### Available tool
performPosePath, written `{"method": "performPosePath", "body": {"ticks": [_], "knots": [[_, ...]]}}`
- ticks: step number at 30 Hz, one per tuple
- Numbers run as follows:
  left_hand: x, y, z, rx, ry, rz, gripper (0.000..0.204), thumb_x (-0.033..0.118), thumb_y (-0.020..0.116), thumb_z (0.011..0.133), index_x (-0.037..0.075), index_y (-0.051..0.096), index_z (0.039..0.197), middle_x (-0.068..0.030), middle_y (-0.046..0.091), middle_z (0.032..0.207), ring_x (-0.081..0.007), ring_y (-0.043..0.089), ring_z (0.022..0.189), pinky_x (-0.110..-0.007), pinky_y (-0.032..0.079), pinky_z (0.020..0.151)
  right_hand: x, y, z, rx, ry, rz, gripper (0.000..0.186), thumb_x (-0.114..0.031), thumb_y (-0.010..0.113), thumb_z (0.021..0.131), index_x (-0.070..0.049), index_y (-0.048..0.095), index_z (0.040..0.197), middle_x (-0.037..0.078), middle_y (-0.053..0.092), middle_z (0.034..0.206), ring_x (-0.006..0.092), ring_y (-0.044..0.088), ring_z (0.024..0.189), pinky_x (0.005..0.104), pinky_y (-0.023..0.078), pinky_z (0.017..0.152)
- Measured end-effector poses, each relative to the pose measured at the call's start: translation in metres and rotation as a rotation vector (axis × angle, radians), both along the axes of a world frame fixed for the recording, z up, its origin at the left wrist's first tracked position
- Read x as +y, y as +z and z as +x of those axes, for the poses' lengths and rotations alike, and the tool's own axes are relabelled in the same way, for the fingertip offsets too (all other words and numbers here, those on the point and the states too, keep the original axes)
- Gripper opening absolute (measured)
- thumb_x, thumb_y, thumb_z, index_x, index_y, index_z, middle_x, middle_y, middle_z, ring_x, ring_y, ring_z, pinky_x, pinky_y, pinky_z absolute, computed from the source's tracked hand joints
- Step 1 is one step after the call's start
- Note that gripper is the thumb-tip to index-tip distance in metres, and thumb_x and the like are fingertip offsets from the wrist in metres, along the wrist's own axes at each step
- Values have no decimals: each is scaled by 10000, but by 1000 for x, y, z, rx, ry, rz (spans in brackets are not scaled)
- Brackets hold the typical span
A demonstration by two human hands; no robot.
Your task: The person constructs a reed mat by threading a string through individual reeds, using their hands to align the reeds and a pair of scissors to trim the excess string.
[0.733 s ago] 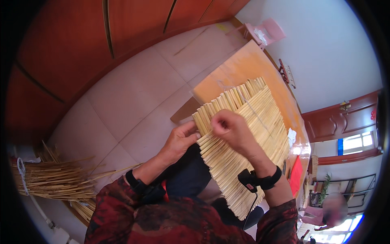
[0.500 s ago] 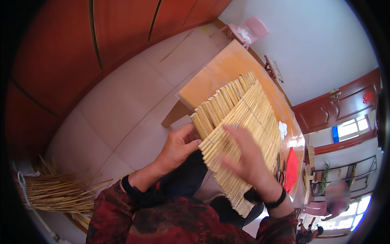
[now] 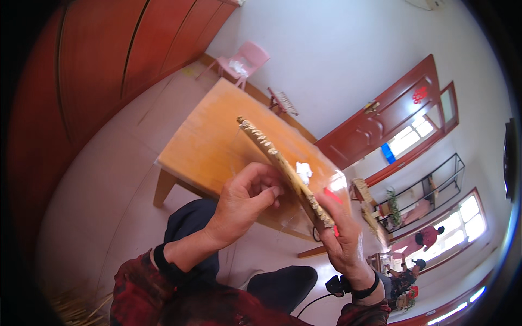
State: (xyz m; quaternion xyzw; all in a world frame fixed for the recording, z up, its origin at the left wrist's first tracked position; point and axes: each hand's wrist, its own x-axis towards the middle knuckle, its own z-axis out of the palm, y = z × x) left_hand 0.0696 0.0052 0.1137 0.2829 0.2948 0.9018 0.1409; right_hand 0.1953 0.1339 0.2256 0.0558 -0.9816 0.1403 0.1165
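A mat of straw-coloured stalks (image 3: 277,157) is tilted up on edge, so mainly its row of cut stalk ends shows. My right hand (image 3: 345,247) grips its lower right end, with the thumb on one side and the fingers on the other. Close against the mat's left side is my left hand (image 3: 236,206). Its fingers are curled in toward the thumb, and anything between them is too small to make out. Beyond the mat stands a wooden table (image 3: 201,136) with a crumpled white tissue (image 3: 304,173) and a red item (image 3: 333,196), partly hidden by my right hand.
A pink chair (image 3: 251,57) and a small folding stool (image 3: 283,102) stand by the wall. Loose stalks (image 3: 70,311) lie at lower left. Cabinets (image 3: 98,65) line the left. A black metal rack (image 3: 429,190) and two people (image 3: 428,236) are at the right.
The mat has turned from showing its broad face to edge-on. My right hand has gone from above its face to gripping its end. The view has swung to the right.
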Motion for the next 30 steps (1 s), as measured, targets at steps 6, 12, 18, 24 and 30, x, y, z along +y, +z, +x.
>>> {"method": "performPosePath", "body": {"ticks": [6,12,18,24,30], "knots": [[6,22,15,104,32,-64,199,26,545,854,-5,548,1051,-27,578,916,-77,558,836,-211,456,741,7,20,-5,122,-169,-262,308,-53,508,851,-9,526,1155,123,592,999,193,567,902,278,429,796],[20,44,22,129,29,-93,162,60,564,847,-2,564,997,-34,580,819,-76,553,768,-219,456,680,11,29,-14,223,-92,-278,322,-64,501,847,-3,526,1162,97,602,996,149,563,913,271,428,813],[30,56,8,138,149,-67,155,22,541,863,-21,546,1013,-24,578,887,-72,551,798,-208,459,743,10,29,-16,184,-128,-281,329,-66,499,848,5,520,1168,84,598,1030,137,548,961,263,414,849],[40,47,-7,130,358,-60,127,45,567,821,-21,562,929,-89,557,853,-152,587,775,-260,472,708,23,31,-20,216,-89,-435,336,-52,502,844,12,519,1174,82,592,1069,134,535,1001,260,395,886],[37,40,-5,181,321,-151,153,45,568,841,-8,562,984,-25,577,845,-75,552,782,-206,455,708,28,34,-18,176,-92,-422,357,-40,492,854,17,491,1207,75,561,1133,124,510,1045,254,382,903]]}}
